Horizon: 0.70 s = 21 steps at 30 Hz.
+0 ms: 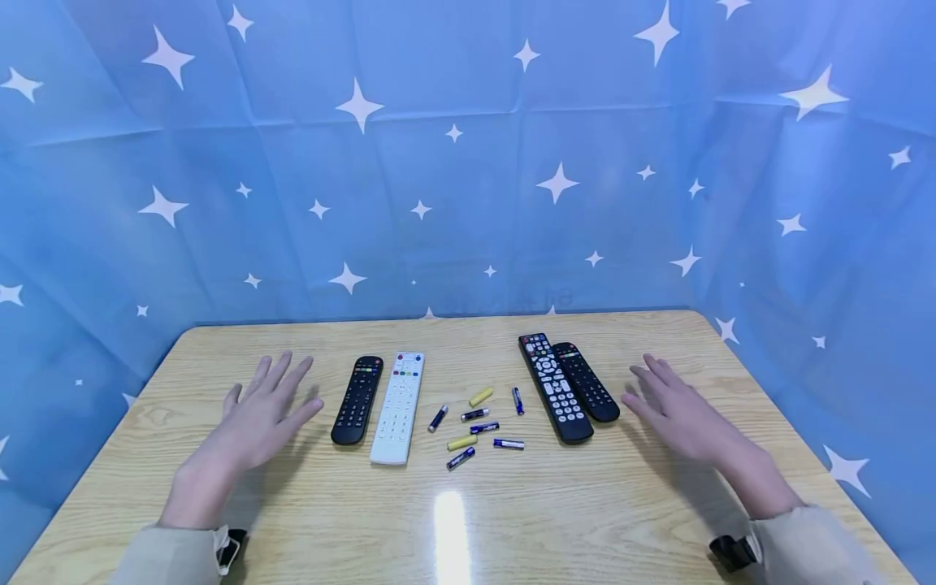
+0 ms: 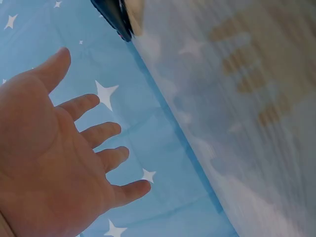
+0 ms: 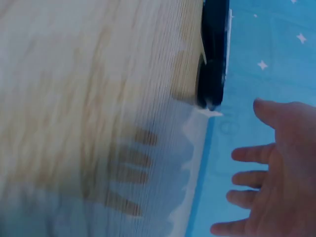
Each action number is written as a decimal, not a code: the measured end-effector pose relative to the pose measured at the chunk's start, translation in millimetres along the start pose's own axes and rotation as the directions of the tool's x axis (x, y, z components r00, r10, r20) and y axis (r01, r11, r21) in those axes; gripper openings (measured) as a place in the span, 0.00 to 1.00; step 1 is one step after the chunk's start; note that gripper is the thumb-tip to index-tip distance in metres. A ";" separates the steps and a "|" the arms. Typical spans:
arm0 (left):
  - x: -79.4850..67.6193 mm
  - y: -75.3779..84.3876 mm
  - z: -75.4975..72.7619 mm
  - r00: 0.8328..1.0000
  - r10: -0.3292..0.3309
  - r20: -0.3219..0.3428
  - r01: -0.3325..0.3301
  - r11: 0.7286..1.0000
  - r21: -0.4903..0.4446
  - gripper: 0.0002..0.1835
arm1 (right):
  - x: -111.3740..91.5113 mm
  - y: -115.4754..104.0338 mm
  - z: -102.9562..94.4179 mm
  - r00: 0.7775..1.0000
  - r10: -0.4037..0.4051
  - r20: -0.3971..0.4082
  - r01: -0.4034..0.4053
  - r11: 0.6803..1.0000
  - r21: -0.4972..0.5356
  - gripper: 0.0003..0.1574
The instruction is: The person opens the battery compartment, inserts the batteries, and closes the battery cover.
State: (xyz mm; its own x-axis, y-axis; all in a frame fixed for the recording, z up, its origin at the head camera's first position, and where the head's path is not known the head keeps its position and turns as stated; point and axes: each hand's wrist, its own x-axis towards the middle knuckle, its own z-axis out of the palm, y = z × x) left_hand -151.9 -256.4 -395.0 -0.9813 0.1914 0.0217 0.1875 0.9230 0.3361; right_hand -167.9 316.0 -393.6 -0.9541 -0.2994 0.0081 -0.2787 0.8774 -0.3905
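My left hand (image 1: pixel 252 431) hovers above the left of the table with its fingers spread and holds nothing. Nearest to it lies a small black remote control (image 1: pixel 357 400), with a white remote control (image 1: pixel 398 406) just to the right. On the other side my right hand (image 1: pixel 680 416) is also raised, fingers extended, touching nothing. Beside it a long black remote control (image 1: pixel 556 390) lies against a shorter black remote control (image 1: pixel 587 383). Between the two pairs are scattered several dark blue batteries (image 1: pixel 509 444) and two yellow batteries (image 1: pixel 461 443). Both wrist views show a bare palm.
A light wood table (image 1: pixel 351 520) carries everything. Behind it and along the sides hangs a blue curtain (image 1: pixel 453 211) with white stars. A bright glare patch (image 1: pixel 452 536) lies on the tabletop near the front. Grey sleeves (image 1: pixel 812 544) cover the forearms.
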 end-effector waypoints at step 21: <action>10.4 22.0 4.0 0.998 0.065 -0.017 -0.064 0.998 0.005 0.36 | 46.9 -34.4 17.4 0.999 -0.029 -0.018 0.027 0.994 -0.103 0.36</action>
State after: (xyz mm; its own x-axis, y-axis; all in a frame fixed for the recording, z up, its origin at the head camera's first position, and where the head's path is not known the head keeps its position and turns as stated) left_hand -157.8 -232.8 -391.2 -0.9677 0.2449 0.0593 0.2506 0.9105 0.3290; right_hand -201.2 265.2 -395.8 -0.9473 -0.3183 0.0359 -0.3145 0.9028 -0.2935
